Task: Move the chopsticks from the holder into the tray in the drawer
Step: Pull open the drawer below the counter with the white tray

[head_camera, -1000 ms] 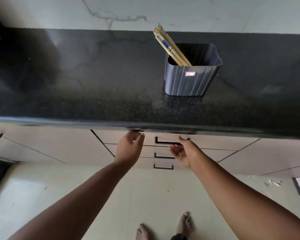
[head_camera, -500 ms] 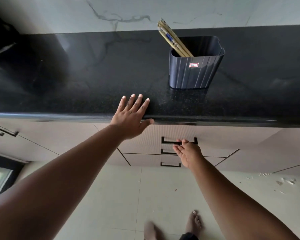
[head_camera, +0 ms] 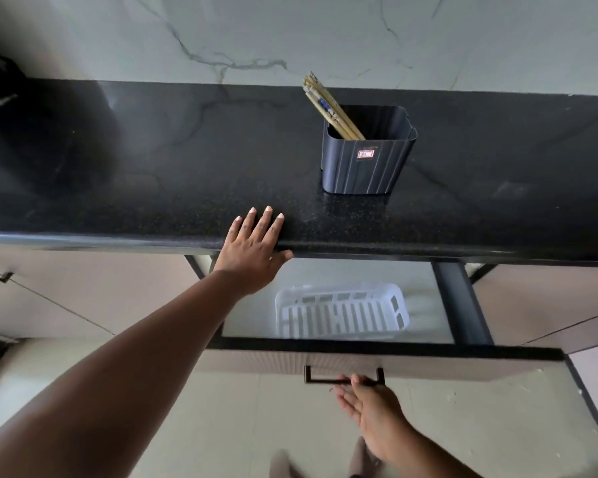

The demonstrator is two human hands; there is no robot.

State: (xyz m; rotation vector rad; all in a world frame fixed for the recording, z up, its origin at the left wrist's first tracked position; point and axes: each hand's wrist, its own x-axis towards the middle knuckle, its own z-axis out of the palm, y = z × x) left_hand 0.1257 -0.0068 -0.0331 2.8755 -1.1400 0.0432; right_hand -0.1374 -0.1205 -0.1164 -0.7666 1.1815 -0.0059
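Several wooden chopsticks (head_camera: 327, 104) lean to the left in a dark ribbed holder (head_camera: 363, 167) on the black countertop (head_camera: 152, 174). Below the counter the drawer (head_camera: 428, 363) stands pulled out. A white slotted tray (head_camera: 342, 315) lies inside it, with nothing visible in the tray. My left hand (head_camera: 252, 250) rests flat on the counter's front edge, fingers spread, left of the holder. My right hand (head_camera: 370, 408) is palm up below the drawer front, its fingertips hooked on the black handle (head_camera: 318, 380).
A marble wall (head_camera: 290, 36) backs the counter. Closed beige cabinet fronts (head_camera: 83, 291) flank the drawer on both sides. A dark object (head_camera: 0, 98) sits at the counter's far left. My feet (head_camera: 325, 460) show on the tiled floor below.
The drawer, shut before, has slid out towards me with my right hand on its handle, uncovering the white tray. My left hand went from under the counter onto its edge.
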